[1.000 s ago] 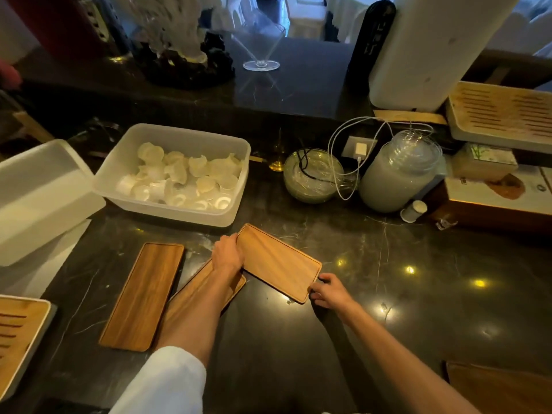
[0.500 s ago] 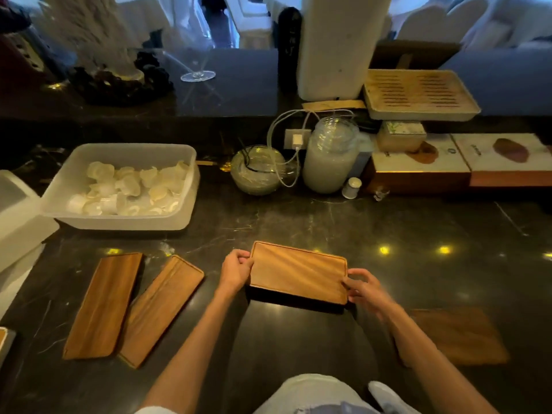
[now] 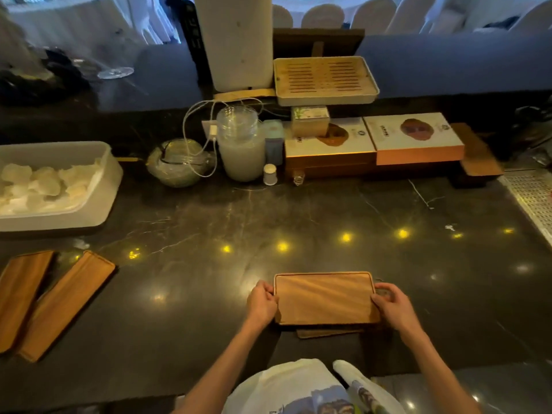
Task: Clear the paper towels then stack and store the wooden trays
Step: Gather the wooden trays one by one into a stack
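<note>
While both hands grip the top tray (image 3: 325, 297) low centre, left hand (image 3: 262, 303) and right hand (image 3: 393, 309) clamped on its short ends, it sits skewed over a lower tray (image 3: 325, 333); misalignment could let it slide off. Two long trays (image 3: 44, 303) lie lower left, unstacked. Mid left, bin (image 3: 101, 204) w/ crumpled paper towels (image 3: 44, 186). Farther back, jar (image 3: 240, 144), contents unclear.

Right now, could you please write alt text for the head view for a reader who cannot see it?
A left hand and right hand hold a wooden tray by its short ends over another tray on a dark marble counter. Two long wooden trays lie at left, before a white tub.
</note>
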{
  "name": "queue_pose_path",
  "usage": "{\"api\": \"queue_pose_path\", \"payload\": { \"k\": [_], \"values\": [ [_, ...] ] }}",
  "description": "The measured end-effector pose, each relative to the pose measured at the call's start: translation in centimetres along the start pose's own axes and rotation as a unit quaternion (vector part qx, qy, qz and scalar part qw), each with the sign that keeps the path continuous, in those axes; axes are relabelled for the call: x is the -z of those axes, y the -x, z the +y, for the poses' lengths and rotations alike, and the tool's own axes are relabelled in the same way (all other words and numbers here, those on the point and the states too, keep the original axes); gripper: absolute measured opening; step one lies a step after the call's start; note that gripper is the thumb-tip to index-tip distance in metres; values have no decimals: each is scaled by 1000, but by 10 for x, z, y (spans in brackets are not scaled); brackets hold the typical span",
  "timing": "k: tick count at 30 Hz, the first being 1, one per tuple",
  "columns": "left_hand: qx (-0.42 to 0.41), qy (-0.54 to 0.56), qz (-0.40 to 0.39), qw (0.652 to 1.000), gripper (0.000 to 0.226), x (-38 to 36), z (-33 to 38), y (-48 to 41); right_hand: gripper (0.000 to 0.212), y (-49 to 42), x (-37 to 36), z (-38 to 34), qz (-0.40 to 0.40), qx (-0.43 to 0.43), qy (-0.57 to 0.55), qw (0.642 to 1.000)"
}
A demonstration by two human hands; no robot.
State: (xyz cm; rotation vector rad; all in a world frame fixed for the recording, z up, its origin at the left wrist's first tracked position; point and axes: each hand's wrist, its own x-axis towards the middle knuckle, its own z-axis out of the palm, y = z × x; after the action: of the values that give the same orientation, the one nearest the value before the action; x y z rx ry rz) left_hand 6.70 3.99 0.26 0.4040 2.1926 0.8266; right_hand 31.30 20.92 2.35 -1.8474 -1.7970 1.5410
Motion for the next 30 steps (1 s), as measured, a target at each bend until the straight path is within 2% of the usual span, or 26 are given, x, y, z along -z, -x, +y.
{"api": "queue_pose_path", "payload": {
  "k": [8,15,30],
  "values": [
    [23,-30,0,999,10,-54,5,32,31,-15,34,42,6,14,45,999],
    [31,-46,27,998,13,-62,10,41,30,-19,36,43,8,50,70,996],
    [9,-11,47,999,7,-63,7,51,33,-15,41,44,-7,57,70,996]
  ]
}}
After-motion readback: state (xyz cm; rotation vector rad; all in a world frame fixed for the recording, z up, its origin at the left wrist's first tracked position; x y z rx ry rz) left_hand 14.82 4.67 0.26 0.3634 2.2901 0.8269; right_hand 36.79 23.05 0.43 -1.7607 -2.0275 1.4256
